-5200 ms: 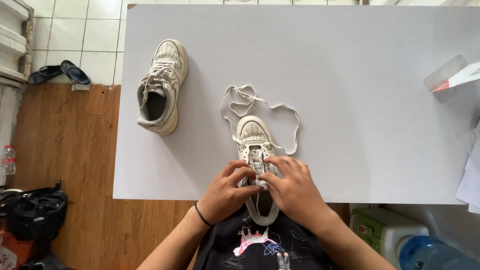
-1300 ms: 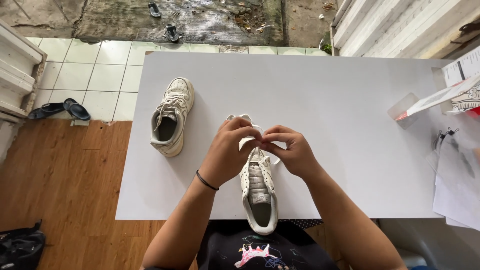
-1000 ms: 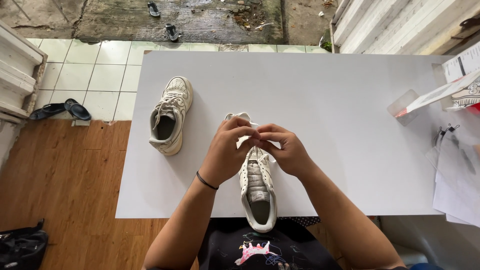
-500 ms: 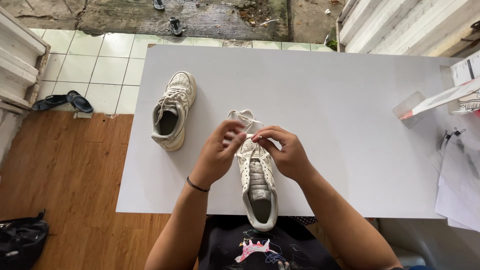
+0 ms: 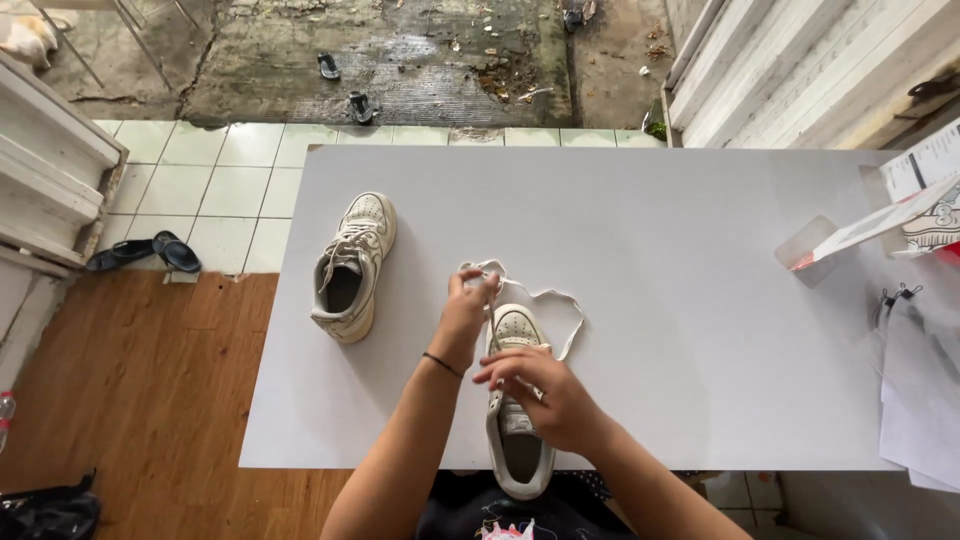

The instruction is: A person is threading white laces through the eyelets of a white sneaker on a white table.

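1. A flat white rectangular worktop (image 5: pixel 650 300) fills the middle of the view. It stands over brown wooden floorboards (image 5: pixel 130 390) at the near left, pale floor tiles (image 5: pixel 220 180) further off, and rough grey concrete ground (image 5: pixel 400 60) at the far edge.
2. A pair of dark blue sandals (image 5: pixel 145 253) lies on the tiles at the left, where tile meets wood.
3. Loose white paper sheets (image 5: pixel 920 390) lie at the right edge of the worktop, with a clear plastic stand holding a card (image 5: pixel 850 235) just beyond them.
4. A laced white leather sneaker (image 5: pixel 353 265) sits on the left part of the worktop, toe pointing away, well apart from both hands.
5. A second white sneaker with its lace undone (image 5: pixel 516 400) lies at the near edge, toe pointing away and heel overhanging the edge.
6. The left hand (image 5: pixel 466 305) reaches past the toe, its grip pinched on the loose white shoelace (image 5: pixel 560 310), which loops on the worktop around the toe.
7. The right hand (image 5: pixel 545 395) rests on the tongue and eyelets of that sneaker, fingers curled against them; whether its grip clamps anything cannot be told.
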